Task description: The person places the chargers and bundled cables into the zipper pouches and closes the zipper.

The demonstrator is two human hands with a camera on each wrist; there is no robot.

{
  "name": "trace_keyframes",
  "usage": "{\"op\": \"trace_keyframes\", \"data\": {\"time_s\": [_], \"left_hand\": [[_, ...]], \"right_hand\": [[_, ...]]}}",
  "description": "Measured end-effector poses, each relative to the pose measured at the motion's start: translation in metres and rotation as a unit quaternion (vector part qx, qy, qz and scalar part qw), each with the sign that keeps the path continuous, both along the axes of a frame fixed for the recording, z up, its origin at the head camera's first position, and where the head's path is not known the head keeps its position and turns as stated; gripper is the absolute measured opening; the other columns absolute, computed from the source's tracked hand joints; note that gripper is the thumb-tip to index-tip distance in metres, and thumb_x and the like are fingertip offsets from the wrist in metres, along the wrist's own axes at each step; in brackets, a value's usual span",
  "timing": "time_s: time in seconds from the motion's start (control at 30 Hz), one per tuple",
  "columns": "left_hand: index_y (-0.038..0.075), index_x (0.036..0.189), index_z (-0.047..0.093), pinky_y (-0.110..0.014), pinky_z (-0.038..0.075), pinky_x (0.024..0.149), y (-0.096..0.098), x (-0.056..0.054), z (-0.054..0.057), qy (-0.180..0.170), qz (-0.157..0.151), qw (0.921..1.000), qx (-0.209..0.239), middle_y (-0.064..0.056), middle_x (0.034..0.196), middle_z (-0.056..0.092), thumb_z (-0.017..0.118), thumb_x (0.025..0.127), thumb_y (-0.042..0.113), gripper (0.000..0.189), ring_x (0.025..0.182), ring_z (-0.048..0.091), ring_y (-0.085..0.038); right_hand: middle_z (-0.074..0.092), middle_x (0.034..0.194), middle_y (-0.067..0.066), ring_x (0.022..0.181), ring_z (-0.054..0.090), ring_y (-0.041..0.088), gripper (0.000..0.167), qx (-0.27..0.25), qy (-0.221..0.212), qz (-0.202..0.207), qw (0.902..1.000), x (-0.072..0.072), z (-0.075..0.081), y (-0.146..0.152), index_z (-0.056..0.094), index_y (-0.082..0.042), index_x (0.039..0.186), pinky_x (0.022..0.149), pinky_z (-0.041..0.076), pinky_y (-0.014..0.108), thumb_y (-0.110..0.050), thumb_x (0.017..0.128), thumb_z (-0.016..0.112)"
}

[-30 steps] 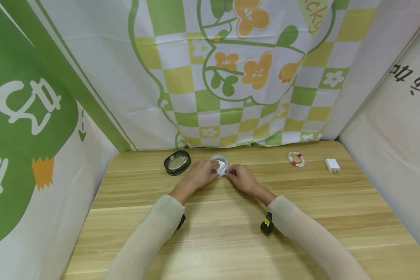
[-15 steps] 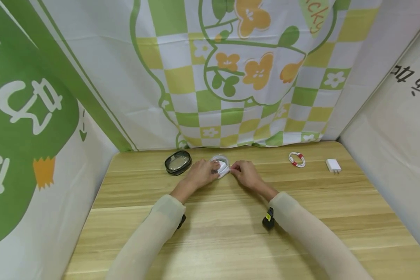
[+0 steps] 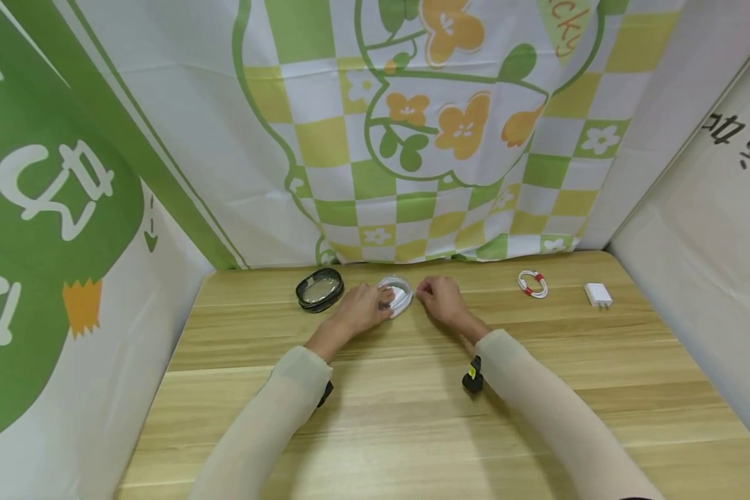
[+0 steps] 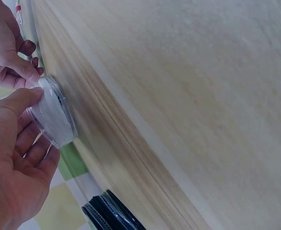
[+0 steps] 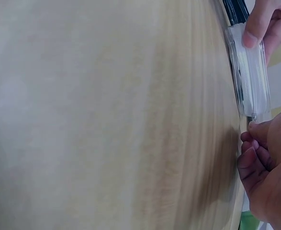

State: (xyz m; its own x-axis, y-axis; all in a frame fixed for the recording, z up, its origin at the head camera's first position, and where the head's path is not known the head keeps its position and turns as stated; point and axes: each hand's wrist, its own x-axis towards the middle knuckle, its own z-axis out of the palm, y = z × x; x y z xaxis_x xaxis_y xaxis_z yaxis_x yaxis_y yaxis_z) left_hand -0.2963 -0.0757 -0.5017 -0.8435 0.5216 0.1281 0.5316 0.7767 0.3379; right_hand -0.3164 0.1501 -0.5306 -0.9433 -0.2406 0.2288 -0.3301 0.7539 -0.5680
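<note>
A small clear zip pouch (image 3: 403, 294) with white contents sits near the back of the table. My left hand (image 3: 359, 310) grips its left side; in the left wrist view the thumb lies on one face and the fingers are behind. At the pouch's right end, my right hand (image 3: 440, 300) pinches the small zipper pull (image 5: 254, 117) between thumb and fingertips. The contents look like a white item, but the clear wall blurs its shape. The right hand's other fingers are curled.
A black-edged clear pouch (image 3: 320, 290) lies left of the hands. To the right are a coiled white cable (image 3: 532, 284) with red ties and a white charger plug (image 3: 598, 294). A patterned curtain (image 3: 412, 236) hangs behind the wooden table (image 3: 400, 430).
My right hand has moved slightly right and away along the pouch's edge. The left hand keeps its grip, and the pouch stays nearly in place.
</note>
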Motion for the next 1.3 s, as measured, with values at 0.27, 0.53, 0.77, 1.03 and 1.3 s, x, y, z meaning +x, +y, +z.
{"op": "trace_keyframes", "data": {"time_s": [0.27, 0.53, 0.77, 1.03, 1.3], "left_hand": [[0.012, 0.13, 0.075, -0.049, 0.057, 0.1, -0.001, -0.001, -0.001, 0.001, -0.008, 1.0, -0.002, -0.006, 0.14, 0.067, 0.08, 0.095, 0.025, 0.038, 0.121, 0.069, -0.039], [0.012, 0.13, 0.074, -0.049, 0.058, 0.098, -0.001, 0.0, 0.001, -0.003, -0.011, 0.9999, -0.002, -0.006, 0.14, 0.067, 0.08, 0.095, 0.025, 0.038, 0.121, 0.069, -0.038], [0.013, 0.133, 0.073, -0.051, 0.058, 0.098, -0.002, 0.0, 0.004, -0.009, -0.017, 0.9997, -0.013, -0.008, 0.143, 0.065, 0.078, 0.097, 0.026, 0.039, 0.125, 0.067, -0.04], [0.014, 0.135, 0.074, -0.05, 0.059, 0.096, -0.004, -0.002, 0.004, 0.012, -0.022, 0.9991, -0.035, -0.008, 0.144, 0.065, 0.076, 0.098, 0.02, 0.037, 0.124, 0.068, -0.039], [0.013, 0.137, 0.072, -0.05, 0.057, 0.101, 0.001, -0.001, 0.008, 0.015, -0.007, 0.9981, -0.06, -0.011, 0.148, 0.063, 0.075, 0.1, 0.018, 0.038, 0.13, 0.065, -0.037]], "right_hand": [[0.077, 0.09, 0.01, 0.083, 0.07, 0.026, 0.011, 0.004, -0.026, -0.03, 0.9992, -0.008, 0.001, -0.006, 0.078, -0.002, 0.095, 0.08, 0.057, 0.043, -0.01, 0.1, 0.071], [0.077, 0.086, 0.009, 0.081, 0.07, 0.027, 0.011, 0.007, -0.019, -0.037, 0.9991, -0.012, 0.002, -0.007, 0.079, -0.004, 0.092, 0.08, 0.056, 0.043, -0.011, 0.098, 0.072], [0.076, 0.087, 0.009, 0.08, 0.069, 0.025, 0.011, 0.0, -0.023, -0.033, 0.9992, -0.008, 0.002, -0.005, 0.078, -0.003, 0.094, 0.076, 0.056, 0.04, -0.01, 0.099, 0.071], [0.076, 0.084, 0.009, 0.077, 0.068, 0.026, 0.009, -0.006, -0.007, -0.027, 0.9996, 0.0, 0.003, 0.001, 0.078, -0.002, 0.091, 0.077, 0.056, 0.043, -0.007, 0.096, 0.072], [0.077, 0.084, 0.01, 0.08, 0.071, 0.025, 0.009, -0.017, -0.011, -0.013, 0.9997, 0.013, 0.005, 0.006, 0.078, -0.001, 0.091, 0.079, 0.058, 0.042, -0.007, 0.096, 0.075]]}}
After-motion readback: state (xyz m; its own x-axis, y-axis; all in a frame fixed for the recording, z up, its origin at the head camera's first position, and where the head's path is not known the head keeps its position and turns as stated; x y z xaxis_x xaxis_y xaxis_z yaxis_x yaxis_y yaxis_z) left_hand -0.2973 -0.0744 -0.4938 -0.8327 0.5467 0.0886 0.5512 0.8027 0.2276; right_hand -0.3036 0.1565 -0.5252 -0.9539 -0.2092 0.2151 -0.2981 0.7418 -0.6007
